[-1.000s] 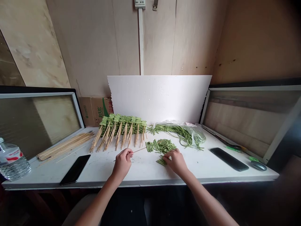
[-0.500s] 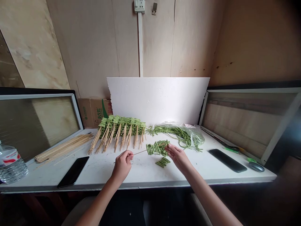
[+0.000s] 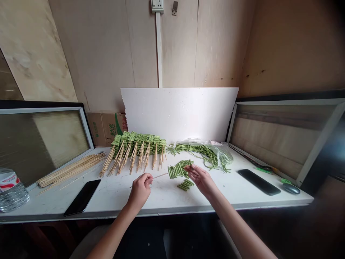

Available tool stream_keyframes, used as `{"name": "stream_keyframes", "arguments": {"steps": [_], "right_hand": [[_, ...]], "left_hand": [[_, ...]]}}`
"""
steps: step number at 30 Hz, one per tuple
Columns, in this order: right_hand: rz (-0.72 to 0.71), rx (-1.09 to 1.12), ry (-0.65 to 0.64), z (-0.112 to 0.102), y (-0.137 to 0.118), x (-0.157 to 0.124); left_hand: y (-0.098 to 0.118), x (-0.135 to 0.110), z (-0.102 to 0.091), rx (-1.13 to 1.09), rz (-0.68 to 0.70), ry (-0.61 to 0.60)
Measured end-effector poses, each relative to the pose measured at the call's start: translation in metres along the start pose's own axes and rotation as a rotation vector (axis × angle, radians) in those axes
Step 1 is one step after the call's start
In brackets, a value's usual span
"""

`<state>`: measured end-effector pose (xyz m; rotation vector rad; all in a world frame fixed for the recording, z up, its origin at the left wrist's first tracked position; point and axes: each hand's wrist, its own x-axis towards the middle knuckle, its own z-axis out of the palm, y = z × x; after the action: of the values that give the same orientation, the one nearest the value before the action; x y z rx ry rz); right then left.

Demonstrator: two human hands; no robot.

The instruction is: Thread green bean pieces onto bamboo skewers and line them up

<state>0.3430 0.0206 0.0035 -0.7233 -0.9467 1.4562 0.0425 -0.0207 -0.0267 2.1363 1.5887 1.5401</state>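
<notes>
My left hand [image 3: 140, 187] is closed around the bare end of a bamboo skewer [image 3: 161, 176], which points to the right. Cut pieces of long green bean [image 3: 175, 171] sit side by side on that skewer, crosswise to it. At the skewer's far end, the fingertips of my right hand [image 3: 199, 178] are pinched together on a bean piece, mostly covered by the fingers. Behind the skewer lies a small heap of cut bean pieces [image 3: 185, 163]. A few more loose pieces [image 3: 185, 185] rest on the table just below it.
Finished bean skewers [image 3: 138, 142] are stacked at the back left, sticks facing me. Bare skewers [image 3: 71, 169], a phone [image 3: 82, 197] and a water bottle [image 3: 12, 190] lie left. Whole long beans [image 3: 206, 153] in plastic, a black case [image 3: 258, 182] and a mouse [image 3: 291, 189] are right.
My right hand has shifted slightly left and down, bringing the bean piece to the skewer's end. My left hand stays nearly where it was. The view has shifted slightly.
</notes>
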Motion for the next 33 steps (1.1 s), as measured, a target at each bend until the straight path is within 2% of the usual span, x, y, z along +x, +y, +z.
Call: {"name": "stream_keyframes", "arguments": {"steps": [7, 17, 26, 30, 33], "right_hand": [[-0.08, -0.097, 0.07, -0.001, 0.003, 0.001], [-0.153, -0.1, 0.124, 0.003, 0.015, 0.001], [-0.113, -0.045, 0.132, 0.014, 0.028, -0.005], [-0.101, -0.04, 0.184, 0.023, 0.039, -0.009], [-0.102, -0.059, 0.18, 0.027, 0.036, -0.009]], "left_hand": [[0.0, 0.001, 0.0, 0.008, 0.016, 0.014], [0.0, 0.0, 0.0, 0.037, 0.046, 0.041], [-0.001, -0.002, 0.002, 0.048, 0.06, 0.053], [0.003, -0.005, 0.006, 0.022, 0.061, 0.031], [0.005, -0.003, 0.004, 0.023, 0.048, 0.036]]}}
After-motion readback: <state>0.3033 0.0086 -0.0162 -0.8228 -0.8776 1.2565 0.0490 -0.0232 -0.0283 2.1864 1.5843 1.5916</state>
